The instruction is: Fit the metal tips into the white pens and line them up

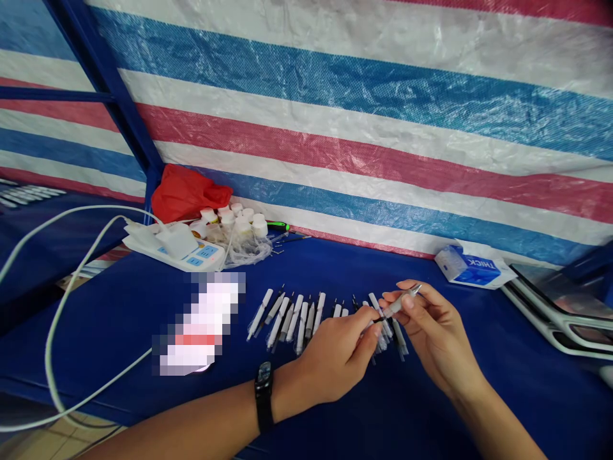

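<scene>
While both hands meet, right hand (433, 329) pinching pen (402, 300), left hand (338, 358) gripping its tip.

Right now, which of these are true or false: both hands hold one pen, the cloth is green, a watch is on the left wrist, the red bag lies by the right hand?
1. Left hand and right hand hold one pen. True.
2. The cloth is green. False: it is blue.
3. A watch is on the left wrist. True.
4. The red bag lies by the right hand. False: it lies far back left, by the power strip.
</scene>
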`<state>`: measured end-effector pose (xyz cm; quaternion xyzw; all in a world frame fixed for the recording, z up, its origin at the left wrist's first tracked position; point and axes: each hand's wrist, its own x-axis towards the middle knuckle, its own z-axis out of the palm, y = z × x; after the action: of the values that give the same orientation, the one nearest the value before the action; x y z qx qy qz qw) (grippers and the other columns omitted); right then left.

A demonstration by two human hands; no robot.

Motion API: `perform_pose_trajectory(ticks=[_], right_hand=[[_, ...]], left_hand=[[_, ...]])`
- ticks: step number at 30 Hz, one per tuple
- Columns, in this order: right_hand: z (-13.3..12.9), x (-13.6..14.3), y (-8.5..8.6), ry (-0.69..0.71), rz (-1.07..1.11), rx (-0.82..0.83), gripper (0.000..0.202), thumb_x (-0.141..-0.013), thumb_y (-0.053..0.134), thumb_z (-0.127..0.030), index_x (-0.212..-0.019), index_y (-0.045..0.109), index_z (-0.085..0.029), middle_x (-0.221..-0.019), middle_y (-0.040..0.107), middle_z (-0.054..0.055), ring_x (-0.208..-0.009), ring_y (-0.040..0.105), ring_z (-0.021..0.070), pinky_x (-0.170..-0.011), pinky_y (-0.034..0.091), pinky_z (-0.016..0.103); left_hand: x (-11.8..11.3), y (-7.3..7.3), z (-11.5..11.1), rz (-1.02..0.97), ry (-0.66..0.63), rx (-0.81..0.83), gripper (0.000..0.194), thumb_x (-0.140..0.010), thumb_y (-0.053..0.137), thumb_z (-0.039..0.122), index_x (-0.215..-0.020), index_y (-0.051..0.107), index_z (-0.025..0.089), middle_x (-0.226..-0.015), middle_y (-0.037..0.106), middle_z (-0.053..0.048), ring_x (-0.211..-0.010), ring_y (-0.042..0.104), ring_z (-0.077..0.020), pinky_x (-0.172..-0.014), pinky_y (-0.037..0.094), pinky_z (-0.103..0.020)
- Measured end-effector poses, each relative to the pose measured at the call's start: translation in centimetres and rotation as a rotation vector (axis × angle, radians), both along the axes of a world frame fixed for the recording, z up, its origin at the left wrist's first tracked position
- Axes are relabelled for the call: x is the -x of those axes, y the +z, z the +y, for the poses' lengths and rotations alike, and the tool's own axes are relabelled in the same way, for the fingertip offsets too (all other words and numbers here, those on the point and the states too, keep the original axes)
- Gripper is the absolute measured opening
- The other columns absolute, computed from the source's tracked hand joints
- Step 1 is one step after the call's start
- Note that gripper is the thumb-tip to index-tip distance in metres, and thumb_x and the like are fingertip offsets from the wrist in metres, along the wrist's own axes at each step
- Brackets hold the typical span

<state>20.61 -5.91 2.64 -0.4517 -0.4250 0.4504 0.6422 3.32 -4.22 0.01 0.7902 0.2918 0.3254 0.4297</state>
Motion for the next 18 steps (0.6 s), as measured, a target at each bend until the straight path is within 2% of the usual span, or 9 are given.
perform_pose_trajectory(ticks=[5, 7, 13, 18], right_hand=[[0.3, -0.8, 0.3, -0.189, 0.037, -0.119, 0.025, -0.073, 0.086, -0.043, -0.089, 0.073, -0.029, -0.082, 0.079, 0.000, -0.080, 0.076, 0.0194, -0.077, 0.062, 0.033], [0.3, -0.5, 0.1, -0.188, 0.028, -0.115, 0.026, -0.072, 0.087, -0.042, -0.088, 0.073, -0.028, -0.082, 0.079, 0.001, -0.080, 0.076, 0.0200, -0.076, 0.062, 0.033], [0.0, 1.3, -0.6, 0.007, 0.011, -0.013, 0.028, -0.072, 0.087, -0.045, -0.086, 0.072, -0.025, -0.079, 0.079, 0.003, -0.076, 0.076, 0.0212, -0.077, 0.062, 0.036], [0.3, 0.2, -0.1, -0.161, 0.076, -0.068, 0.029, -0.069, 0.089, -0.044, -0.085, 0.071, -0.027, -0.081, 0.079, 0.001, -0.077, 0.076, 0.0186, -0.073, 0.061, 0.030]], left_hand=[[0.1, 0.0, 0.2, -0.022, 0.026, 0.003, 0.020, -0.105, 0.035, 0.032, -0.098, 0.051, 0.021, -0.057, 0.041, 0.008, -0.047, 0.040, -0.0111, -0.052, 0.029, -0.026], [0.1, 0.0, 0.2, -0.029, 0.029, -0.002, 0.020, -0.105, 0.036, 0.031, -0.098, 0.051, 0.021, -0.058, 0.042, 0.008, -0.048, 0.041, -0.0111, -0.052, 0.029, -0.026], [0.0, 0.0, 0.0, -0.028, 0.002, 0.009, 0.018, -0.104, 0.037, 0.028, -0.095, 0.051, 0.021, -0.057, 0.041, 0.008, -0.047, 0.040, -0.0109, -0.053, 0.028, -0.026], [0.1, 0.2, 0.0, -0.024, 0.010, 0.011, 0.020, -0.104, 0.035, 0.030, -0.097, 0.051, 0.022, -0.059, 0.043, 0.007, -0.048, 0.043, -0.0117, -0.053, 0.029, -0.026]])
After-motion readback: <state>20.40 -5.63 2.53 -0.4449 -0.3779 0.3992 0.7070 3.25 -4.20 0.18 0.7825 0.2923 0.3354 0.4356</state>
